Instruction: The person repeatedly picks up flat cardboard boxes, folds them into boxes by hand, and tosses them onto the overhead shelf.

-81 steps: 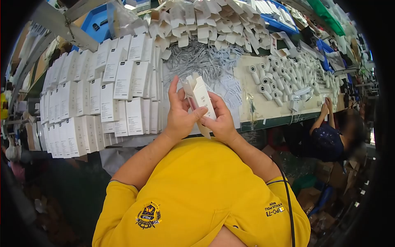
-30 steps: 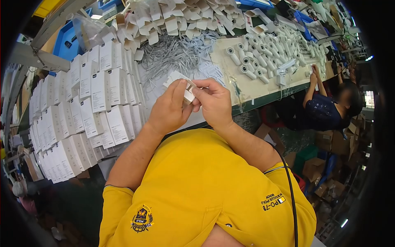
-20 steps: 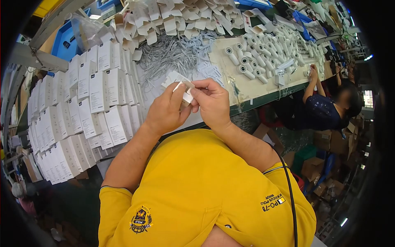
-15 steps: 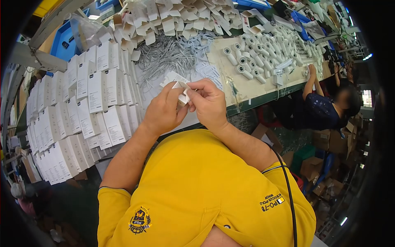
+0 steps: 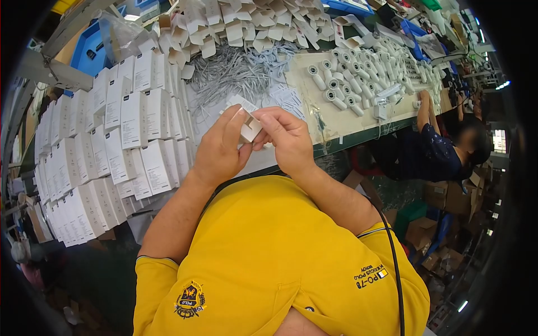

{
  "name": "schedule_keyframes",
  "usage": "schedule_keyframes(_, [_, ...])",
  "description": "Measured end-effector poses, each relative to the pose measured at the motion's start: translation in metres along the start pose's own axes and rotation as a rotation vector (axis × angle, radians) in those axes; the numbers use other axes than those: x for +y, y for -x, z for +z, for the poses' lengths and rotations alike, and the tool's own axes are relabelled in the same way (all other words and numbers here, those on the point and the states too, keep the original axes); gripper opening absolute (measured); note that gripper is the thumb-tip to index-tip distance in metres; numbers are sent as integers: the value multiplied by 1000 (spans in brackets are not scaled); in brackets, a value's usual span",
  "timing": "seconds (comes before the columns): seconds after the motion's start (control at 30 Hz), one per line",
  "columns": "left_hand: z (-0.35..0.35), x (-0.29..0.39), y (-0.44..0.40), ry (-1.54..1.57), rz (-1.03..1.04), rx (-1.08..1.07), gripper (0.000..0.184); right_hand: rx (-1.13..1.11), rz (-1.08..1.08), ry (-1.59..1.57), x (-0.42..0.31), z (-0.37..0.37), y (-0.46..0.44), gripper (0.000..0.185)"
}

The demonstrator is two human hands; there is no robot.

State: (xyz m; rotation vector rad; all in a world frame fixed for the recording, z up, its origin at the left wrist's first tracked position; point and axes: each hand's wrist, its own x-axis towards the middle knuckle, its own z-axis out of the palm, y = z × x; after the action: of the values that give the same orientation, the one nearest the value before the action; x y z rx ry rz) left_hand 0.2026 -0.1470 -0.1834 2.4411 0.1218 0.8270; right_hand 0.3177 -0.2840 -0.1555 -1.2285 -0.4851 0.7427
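Note:
A small white box is held between my two hands above the table's near edge, its end facing me. My left hand is wrapped round the box's left side. The fingers of my right hand are pinched at the right edge of that end. My fingers hide much of the box. Just beyond lie a heap of grey-white cables and a scatter of small white printed pieces.
Stacked white boxes fill the left side. Open white cartons are heaped at the back. White cylindrical devices stand at the right, near a blue tray at the far left. A person sits at the right.
The box has turned from slanting upright to end-on, and both hands have closed in around it. In the last half second its end flap has folded over the opening. The view has shifted.

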Motion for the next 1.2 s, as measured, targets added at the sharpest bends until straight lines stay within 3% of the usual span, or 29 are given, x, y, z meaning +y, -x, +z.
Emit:
schedule_keyframes(0.1, [-3,2,-1,-31,-37,-76,75,-51,61,-121,2,-7,0,18])
schedule_keyframes(0.3, [3,2,-3,-19,5,-54,72,67,224,-4,-2,2,-1,23])
schedule_keyframes(0.43, [6,3,-2,61,-21,-11,73,99,-242,375,10,4,5,21])
schedule_keyframes(0.63, [6,7,2,148,-133,-11,76,19,-410,493,9,2,3,22])
schedule_keyframes(0.77, [6,5,2,65,-118,-24,80,147,200,177,-10,13,4,22])
schedule_keyframes(1.2, [10,0,3,60,-146,-40,79,204,236,113,2,15,-9,21])
